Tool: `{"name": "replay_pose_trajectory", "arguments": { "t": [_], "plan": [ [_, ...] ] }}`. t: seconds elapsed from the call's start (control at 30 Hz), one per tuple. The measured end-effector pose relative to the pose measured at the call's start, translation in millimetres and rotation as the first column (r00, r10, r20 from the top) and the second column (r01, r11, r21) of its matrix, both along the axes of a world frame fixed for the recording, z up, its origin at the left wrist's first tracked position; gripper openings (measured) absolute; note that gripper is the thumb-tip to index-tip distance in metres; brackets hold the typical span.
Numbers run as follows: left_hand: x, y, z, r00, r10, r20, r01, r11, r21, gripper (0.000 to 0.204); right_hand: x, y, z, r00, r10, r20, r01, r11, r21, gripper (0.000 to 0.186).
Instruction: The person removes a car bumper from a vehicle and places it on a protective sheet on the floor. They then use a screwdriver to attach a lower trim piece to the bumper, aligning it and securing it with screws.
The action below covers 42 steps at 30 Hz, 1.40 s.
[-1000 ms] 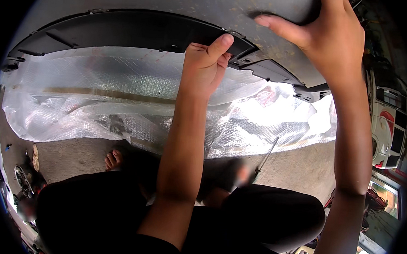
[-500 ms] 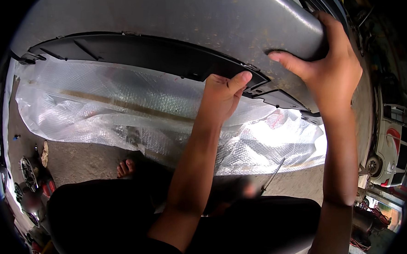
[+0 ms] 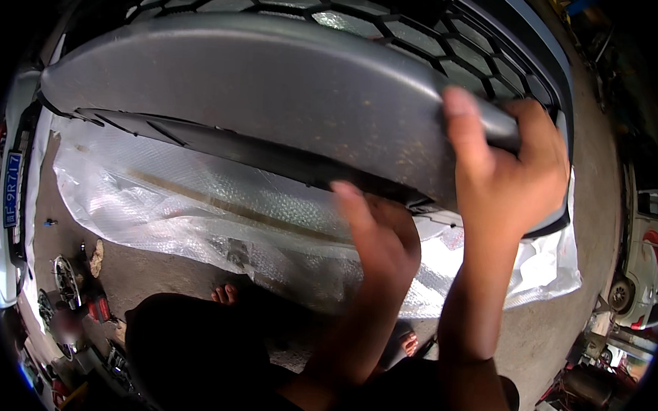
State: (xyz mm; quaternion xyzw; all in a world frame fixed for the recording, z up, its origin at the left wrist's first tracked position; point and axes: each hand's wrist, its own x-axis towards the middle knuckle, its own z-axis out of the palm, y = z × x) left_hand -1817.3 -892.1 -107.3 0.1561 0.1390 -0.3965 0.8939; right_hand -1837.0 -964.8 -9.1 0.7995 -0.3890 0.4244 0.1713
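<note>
A grey car bumper (image 3: 276,84) with a black trim strip (image 3: 272,156) along its lower edge stretches across the view. Its black honeycomb grille (image 3: 420,37) shows along the far side. My right hand (image 3: 506,166) grips the bumper near its right end, thumb across the rounded edge and fingers around the end. At the trim's near edge, right of the middle, is my left hand (image 3: 383,234), blurred. Its thumb stands apart from the other fingers, which are partly hidden close below the strip, and I see nothing held in it.
Clear bubble wrap (image 3: 195,213) lies on the floor beneath the bumper. Wheels (image 3: 66,281) and a red object (image 3: 99,306) are at the left, near a car with a blue plate (image 3: 11,189). A white vehicle (image 3: 645,274) stands at the right.
The bumper has tilted, bringing its upper edge and grille into view. My left thumb has come off the trim and that hand is lower. My right hand has shifted down and left, still gripping.
</note>
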Motion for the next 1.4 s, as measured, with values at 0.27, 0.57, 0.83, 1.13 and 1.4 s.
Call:
{"name": "replay_pose_trajectory", "arguments": {
  "t": [0.27, 0.57, 0.83, 1.13, 1.4],
  "plan": [
    [4, 6, 2, 0.982, -0.120, 0.148, 0.101, 0.986, 0.133, 0.059, 16, -8, -2, 0.987, 0.075, 0.139, -0.077, 0.997, 0.004, 0.025],
    [5, 20, 7, 0.968, -0.218, 0.125, 0.173, 0.939, 0.296, 0.049, 20, 8, -15, 0.959, -0.085, 0.272, 0.054, 0.992, 0.118, 0.024],
    [6, 23, 0, 0.941, -0.295, 0.167, 0.220, 0.907, 0.359, 0.048, 9, 0, -28, 0.970, 0.071, 0.233, -0.074, 0.997, 0.006, 0.032],
    [15, 15, -16, 0.880, -0.277, 0.386, 0.241, 0.960, 0.140, 0.061, -6, -1, -27, 0.991, 0.055, 0.124, -0.039, 0.991, -0.126, 0.017],
    [17, 13, -27, 0.955, -0.154, 0.254, 0.187, 0.976, -0.113, 0.057, -11, 3, -21, 0.987, 0.150, 0.064, -0.142, 0.983, -0.113, 0.017]
  ]
}}
